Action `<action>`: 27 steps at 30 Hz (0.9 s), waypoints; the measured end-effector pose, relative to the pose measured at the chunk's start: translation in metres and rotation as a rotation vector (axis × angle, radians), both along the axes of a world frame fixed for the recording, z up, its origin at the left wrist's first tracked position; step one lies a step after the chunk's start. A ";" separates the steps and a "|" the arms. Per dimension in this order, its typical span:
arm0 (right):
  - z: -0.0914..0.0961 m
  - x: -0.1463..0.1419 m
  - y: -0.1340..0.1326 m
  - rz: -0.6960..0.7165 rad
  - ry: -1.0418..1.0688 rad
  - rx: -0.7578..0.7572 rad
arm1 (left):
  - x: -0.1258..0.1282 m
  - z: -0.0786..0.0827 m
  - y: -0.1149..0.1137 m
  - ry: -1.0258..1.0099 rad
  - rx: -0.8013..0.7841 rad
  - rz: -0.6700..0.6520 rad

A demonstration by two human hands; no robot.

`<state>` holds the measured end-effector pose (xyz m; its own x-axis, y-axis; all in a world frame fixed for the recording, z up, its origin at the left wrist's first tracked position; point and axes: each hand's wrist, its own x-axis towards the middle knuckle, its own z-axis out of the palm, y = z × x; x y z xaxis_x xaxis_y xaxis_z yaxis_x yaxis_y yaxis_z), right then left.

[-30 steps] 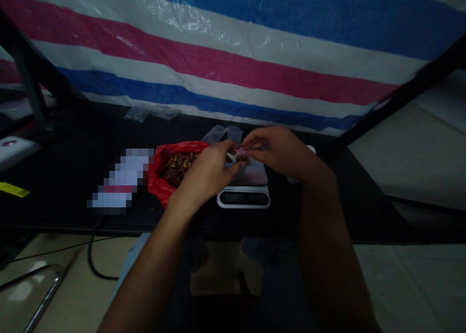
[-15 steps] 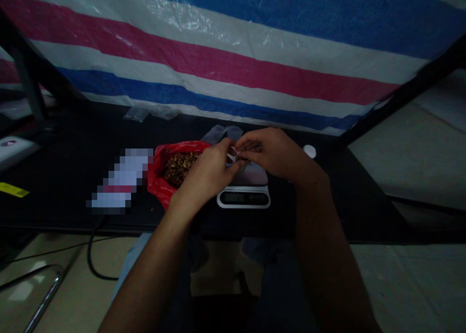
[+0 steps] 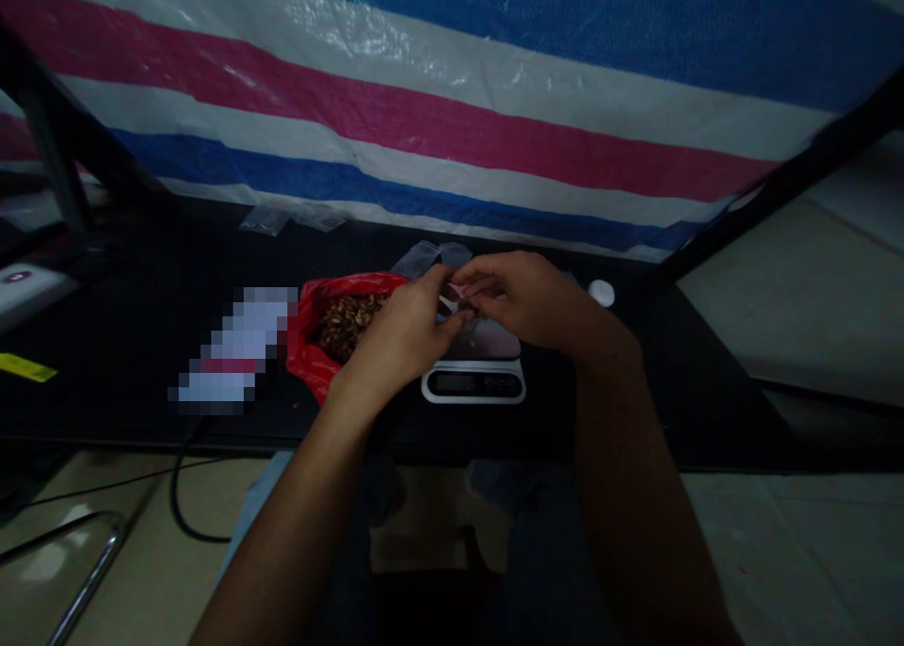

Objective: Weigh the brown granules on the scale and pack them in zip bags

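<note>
Left hand [image 3: 402, 340] and right hand [image 3: 526, 298] close together, fingers pinching a small white piece [image 3: 449, 299] above a scale [image 3: 473, 382], beside a red bag [image 3: 309, 345]

Nothing can be read, even on the digital scale [image 3: 473, 383].

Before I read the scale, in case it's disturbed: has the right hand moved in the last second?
Yes: the right hand has shifted left, toward the left hand, judged against the digital scale.
</note>
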<state>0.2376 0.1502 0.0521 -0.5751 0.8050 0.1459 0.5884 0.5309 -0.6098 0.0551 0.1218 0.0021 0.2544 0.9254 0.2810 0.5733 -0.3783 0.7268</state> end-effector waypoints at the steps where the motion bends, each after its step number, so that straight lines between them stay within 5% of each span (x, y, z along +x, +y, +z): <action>1: 0.000 0.001 0.000 0.003 0.012 0.000 | 0.000 0.000 0.000 -0.006 -0.003 -0.002; 8: 0.004 0.016 0.003 -0.081 0.007 0.049 | -0.002 0.005 -0.004 -0.031 -0.059 -0.008; 14: 0.006 0.020 -0.001 -0.119 -0.154 -0.118 | -0.009 0.011 -0.005 0.036 -0.070 0.053; 27: 0.006 0.013 -0.001 -0.120 -0.217 -0.122 | -0.004 0.011 -0.015 0.362 -0.184 -0.050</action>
